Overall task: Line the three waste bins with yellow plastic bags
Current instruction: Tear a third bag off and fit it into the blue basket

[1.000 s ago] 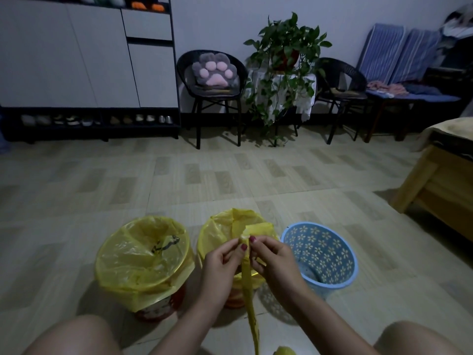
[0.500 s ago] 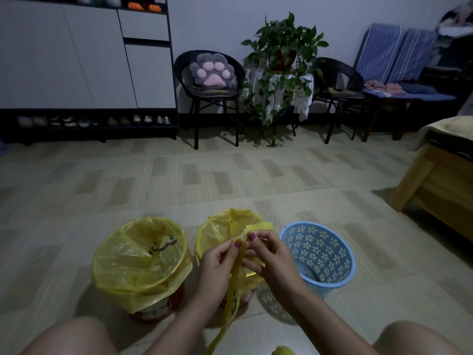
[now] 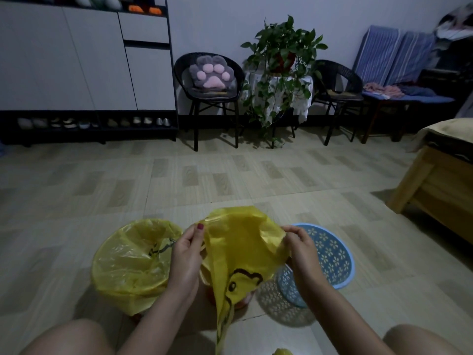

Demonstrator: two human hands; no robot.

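Holding: both hands grip one yellow bag [image 3: 238, 254] by its top edge, above the floor [image 3: 230, 180] and in front of the bins.
Left hand [image 3: 185, 254]: thumb and fingers pinch the bag's left edge, a red-painted nail showing at the top.
Right hand [image 3: 298, 243]: fingers curl round the right edge, pinching the film there.
Bag: its mouth is stretched wide between the two hands; a black cartoon print shows on the front, and the lower end hangs as a narrow tail between the person's knees.
Left bin [image 3: 133, 260]: lined with a yellow bag, the film folded down over its rim.
Middle bin [image 3: 240, 302]: mostly hidden behind the held bag; only a reddish base shows, and I cannot tell its lining from here.
Blue basket [image 3: 332, 257]: on the right, unlined, with a flower-cutout wall, just beside the right hand.
Bottom edge: a small yellow lump [image 3: 282, 351] on the floor, too little in view to identify.
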